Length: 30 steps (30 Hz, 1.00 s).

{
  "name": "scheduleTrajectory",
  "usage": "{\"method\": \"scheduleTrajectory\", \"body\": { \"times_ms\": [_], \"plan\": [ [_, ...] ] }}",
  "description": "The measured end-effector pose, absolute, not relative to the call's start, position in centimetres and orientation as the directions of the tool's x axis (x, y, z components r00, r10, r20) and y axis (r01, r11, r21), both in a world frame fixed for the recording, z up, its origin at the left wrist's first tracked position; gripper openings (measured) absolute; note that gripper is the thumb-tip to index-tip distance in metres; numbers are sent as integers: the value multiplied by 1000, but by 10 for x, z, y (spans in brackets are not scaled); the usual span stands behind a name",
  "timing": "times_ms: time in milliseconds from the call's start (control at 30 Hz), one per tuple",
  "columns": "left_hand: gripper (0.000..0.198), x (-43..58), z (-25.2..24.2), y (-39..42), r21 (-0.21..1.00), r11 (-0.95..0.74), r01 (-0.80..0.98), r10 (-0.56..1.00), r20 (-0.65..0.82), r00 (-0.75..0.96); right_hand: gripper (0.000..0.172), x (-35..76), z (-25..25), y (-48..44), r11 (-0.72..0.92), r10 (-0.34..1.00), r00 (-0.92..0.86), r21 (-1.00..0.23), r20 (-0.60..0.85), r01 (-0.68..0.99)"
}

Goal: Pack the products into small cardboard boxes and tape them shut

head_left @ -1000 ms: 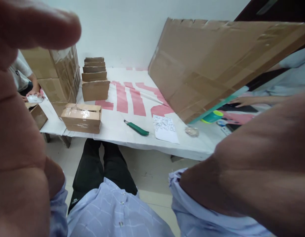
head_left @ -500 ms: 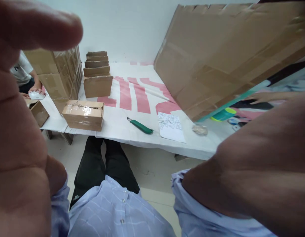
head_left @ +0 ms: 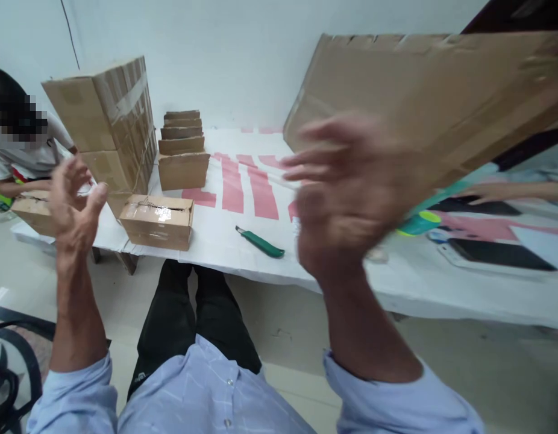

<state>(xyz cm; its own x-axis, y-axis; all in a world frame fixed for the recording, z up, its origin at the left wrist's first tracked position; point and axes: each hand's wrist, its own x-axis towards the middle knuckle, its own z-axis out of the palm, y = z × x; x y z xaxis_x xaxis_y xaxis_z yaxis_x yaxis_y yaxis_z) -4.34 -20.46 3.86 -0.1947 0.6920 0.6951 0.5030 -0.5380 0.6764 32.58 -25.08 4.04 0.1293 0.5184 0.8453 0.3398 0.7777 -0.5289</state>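
My left hand (head_left: pixel 73 208) is raised at the left, fingers apart and loosely curled, holding nothing. My right hand (head_left: pixel 346 196) hovers in mid-air in front of the table, blurred by motion, fingers spread and empty. Below the hands lies a green utility knife (head_left: pixel 261 242) on the white table cover (head_left: pixel 216 232). A small taped cardboard box (head_left: pixel 158 221) sits near the table's front edge, close to my left hand.
A tall stack of taped cartons (head_left: pixel 107 120) stands at the back left, with a row of small open boxes (head_left: pixel 183 150) beside it. A large flat cardboard sheet (head_left: pixel 423 102) leans at the right. Another person (head_left: pixel 21 150) sits at the left; someone's hand (head_left: pixel 487 193) rests near a phone (head_left: pixel 496 253).
Both my hands have moved away from the camera, where they filled the view, and now hang out in front over the table's edge. The view widened to the left and right.
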Motion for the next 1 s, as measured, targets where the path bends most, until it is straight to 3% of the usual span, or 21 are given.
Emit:
{"method": "scheduleTrajectory", "body": {
  "times_ms": [67, 133, 233, 333, 700, 900, 1000],
  "plan": [
    [88, -54, 12, -184, 780, -312, 543, 816, 512, -268, 50, 316, 13, -224, 726, 643, 35, -623, 765, 292],
    [80, -60, -19, -168, 830, -102, 548, 892, 320, -319, 56, 304, -19, -201, 569, 816, -60, -783, 574, 252],
    [72, -59, -54, -161, 865, -62, 498, 943, 214, -255, 65, 285, -67, -177, 384, 920, -176, -898, 351, 216],
    [77, -49, -73, -171, 868, -97, 486, 955, 219, -201, 71, 274, -100, -165, 292, 951, -169, -935, 260, 202],
    [76, -21, -118, -190, 916, -222, 334, 974, 190, 125, 64, 315, -126, -175, 251, 961, 32, -916, 275, 314],
    [98, -13, -132, -160, 979, -180, 97, 960, 153, 234, 67, 330, -133, -177, 259, 961, 9, -913, 276, 316],
    [110, -11, -141, -157, 981, -183, 61, 954, 163, 250, 71, 339, -136, -176, 232, 964, 42, -913, 261, 337]
  ]
}}
